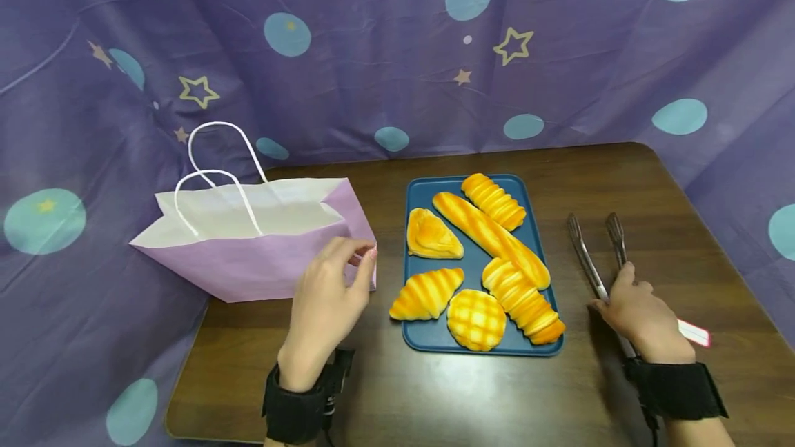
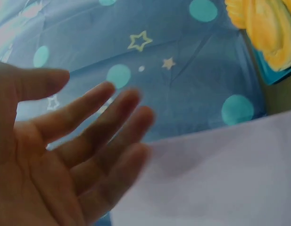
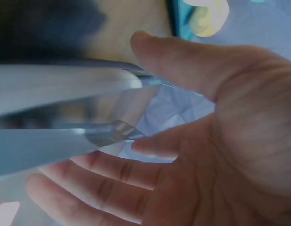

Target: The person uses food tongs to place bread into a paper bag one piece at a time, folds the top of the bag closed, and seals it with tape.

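In the head view my left hand (image 1: 332, 299) hovers in front of the right part of a lilac paper bag (image 1: 248, 264) with white handles. The left wrist view shows its fingers loosely spread, with nothing in the palm. On the right, my right hand (image 1: 642, 312) is around metal tongs (image 1: 586, 259), whose two tips point away and stand apart. In the right wrist view, the thumb lies to one side of the tongs' arms (image 3: 46, 87) and the fairly straight fingers to the other. Whether they touch the tongs is unclear.
A blue tray (image 1: 428, 347) between the hands carries a triangular pastry (image 1: 433, 234), a croissant (image 1: 427, 294), a round scored bun (image 1: 476, 319), a long loaf (image 1: 491, 236) and two ridged rolls, one (image 1: 493, 201) behind. A white, pink-edged tag (image 1: 693, 333) lies beside the right hand. Patterned cloth surrounds the wooden table.
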The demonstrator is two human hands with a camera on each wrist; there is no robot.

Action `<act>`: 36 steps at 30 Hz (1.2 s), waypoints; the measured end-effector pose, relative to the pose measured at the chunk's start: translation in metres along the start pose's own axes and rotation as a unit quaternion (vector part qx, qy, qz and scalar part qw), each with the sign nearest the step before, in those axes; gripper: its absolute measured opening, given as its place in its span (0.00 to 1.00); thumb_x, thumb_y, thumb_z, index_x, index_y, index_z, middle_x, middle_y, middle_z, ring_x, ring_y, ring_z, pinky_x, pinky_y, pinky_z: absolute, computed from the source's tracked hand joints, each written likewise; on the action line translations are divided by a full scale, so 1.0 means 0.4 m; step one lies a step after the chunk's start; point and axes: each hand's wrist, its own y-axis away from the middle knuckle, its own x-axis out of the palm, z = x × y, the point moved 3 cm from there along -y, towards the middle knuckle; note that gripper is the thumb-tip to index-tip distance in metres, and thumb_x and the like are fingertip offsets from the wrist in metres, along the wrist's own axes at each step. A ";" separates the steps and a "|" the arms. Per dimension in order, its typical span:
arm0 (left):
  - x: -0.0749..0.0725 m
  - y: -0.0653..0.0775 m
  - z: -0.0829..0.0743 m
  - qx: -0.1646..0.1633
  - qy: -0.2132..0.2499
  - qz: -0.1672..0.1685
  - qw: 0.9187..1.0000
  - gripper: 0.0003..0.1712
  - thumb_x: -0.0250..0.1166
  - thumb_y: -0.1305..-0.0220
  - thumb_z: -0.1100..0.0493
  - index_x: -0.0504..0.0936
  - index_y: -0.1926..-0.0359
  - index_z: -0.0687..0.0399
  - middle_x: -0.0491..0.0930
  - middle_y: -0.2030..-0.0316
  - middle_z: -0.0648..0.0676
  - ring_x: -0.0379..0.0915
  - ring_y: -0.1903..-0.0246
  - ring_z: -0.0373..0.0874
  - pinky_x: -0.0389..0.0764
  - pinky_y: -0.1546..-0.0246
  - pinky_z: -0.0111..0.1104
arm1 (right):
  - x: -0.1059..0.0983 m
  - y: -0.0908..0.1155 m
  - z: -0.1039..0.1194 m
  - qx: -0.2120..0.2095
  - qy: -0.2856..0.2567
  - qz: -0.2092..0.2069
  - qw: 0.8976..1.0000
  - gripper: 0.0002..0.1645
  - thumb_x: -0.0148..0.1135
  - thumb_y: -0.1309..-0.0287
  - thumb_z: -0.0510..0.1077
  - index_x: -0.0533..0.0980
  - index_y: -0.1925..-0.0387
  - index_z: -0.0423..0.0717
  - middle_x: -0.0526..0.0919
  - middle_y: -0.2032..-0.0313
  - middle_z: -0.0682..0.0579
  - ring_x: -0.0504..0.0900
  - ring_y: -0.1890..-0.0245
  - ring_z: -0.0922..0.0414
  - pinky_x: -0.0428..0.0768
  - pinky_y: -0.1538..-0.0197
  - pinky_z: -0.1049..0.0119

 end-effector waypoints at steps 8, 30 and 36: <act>-0.059 -0.032 -0.002 0.017 -0.016 -0.202 0.979 0.13 0.71 0.40 0.61 0.84 0.56 0.64 0.78 0.58 0.62 0.69 0.50 0.62 0.67 0.43 0.48 | 0.024 -0.017 -0.020 0.045 -0.005 -0.013 0.999 0.57 0.64 0.36 0.51 0.39 0.38 0.12 0.63 0.56 0.10 0.72 0.59 0.18 0.75 0.58 0.31; 0.030 -0.119 0.046 -0.065 -0.119 -0.110 0.985 0.14 0.65 0.41 0.66 0.85 0.53 0.62 0.85 0.70 0.56 0.74 0.48 0.64 0.40 0.32 0.71 | 0.014 -0.019 -0.006 0.040 0.002 -0.031 0.999 0.60 0.60 0.35 0.65 0.44 0.43 0.12 0.63 0.61 0.15 0.73 0.64 0.19 0.74 0.63 0.32; 0.026 -0.107 0.035 -0.014 -0.085 -0.069 0.994 0.15 0.65 0.40 0.70 0.87 0.53 0.57 0.88 0.65 0.55 0.75 0.47 0.59 0.33 0.33 0.72 | 0.014 -0.023 -0.016 0.036 0.000 -0.022 0.999 0.60 0.58 0.35 0.67 0.45 0.44 0.12 0.62 0.60 0.14 0.73 0.64 0.19 0.74 0.64 0.32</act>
